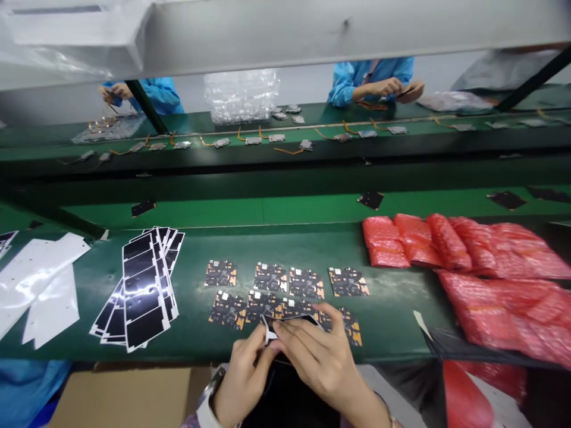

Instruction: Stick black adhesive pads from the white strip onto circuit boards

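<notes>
Near the front edge of the green bench, my left hand (243, 368) pinches a black sticker sheet with a white edge (268, 328) between thumb and fingers. My right hand (319, 356) lies over the same sheet with its fingers pressed together on it, so most of the sheet is hidden. Just beyond my hands, several black-and-orange circuit boards (270, 277) lie flat in two rows. My fingers partly cover the nearer row. To the left is a fanned stack of black sticker sheets on white backing (143, 285).
White backing sheets (51, 279) lie at far left. Red bubble-wrap packs (495, 303) are piled on the right. Behind runs a green conveyor (303, 208) carrying black boards. Two co-workers in blue sleeves (163, 95) work beyond it. A cardboard box (120, 398) stands below the bench.
</notes>
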Motion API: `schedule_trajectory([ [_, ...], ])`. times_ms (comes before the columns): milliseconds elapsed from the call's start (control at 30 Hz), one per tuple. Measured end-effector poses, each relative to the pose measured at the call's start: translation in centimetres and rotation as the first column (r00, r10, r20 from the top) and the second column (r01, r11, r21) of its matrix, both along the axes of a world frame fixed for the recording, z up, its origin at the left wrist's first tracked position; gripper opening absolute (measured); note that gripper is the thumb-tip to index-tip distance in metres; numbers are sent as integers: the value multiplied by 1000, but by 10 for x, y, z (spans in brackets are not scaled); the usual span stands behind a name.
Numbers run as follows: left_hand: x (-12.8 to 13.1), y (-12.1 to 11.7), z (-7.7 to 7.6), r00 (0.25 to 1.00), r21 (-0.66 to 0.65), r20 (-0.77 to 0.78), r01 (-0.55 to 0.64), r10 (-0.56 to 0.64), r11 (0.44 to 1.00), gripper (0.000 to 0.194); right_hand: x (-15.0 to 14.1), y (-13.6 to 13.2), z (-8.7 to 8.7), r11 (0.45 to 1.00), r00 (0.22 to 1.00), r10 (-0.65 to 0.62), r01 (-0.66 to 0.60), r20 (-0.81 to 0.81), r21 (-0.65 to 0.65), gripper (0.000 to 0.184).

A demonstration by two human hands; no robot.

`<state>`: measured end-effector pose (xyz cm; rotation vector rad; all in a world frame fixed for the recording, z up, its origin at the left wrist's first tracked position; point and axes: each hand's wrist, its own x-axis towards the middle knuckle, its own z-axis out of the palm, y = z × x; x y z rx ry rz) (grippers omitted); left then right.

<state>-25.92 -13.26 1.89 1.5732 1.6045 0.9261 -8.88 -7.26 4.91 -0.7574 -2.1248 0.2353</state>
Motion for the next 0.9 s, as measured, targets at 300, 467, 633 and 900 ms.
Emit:
schedule_trajectory([
  [300,10,-5,-3,991,-139,120,78,-62,987,46,31,18,-12,867,854,-438,320,-279,-383,20],
  [467,18,1,-20,992,-171,106,90,-73,981,57,41,7,-19,863,801,-501,491,-327,-120,18],
  [633,21,11,-39,983,-141,127,148,-130,979,49,44,-7,-26,994,997,-81,81,2,-68,54],
  [900,24,17,-45,980,-154,14,198,-198,968,51,90,13,-49,495,835,-377,-184,-401,-849,41],
])
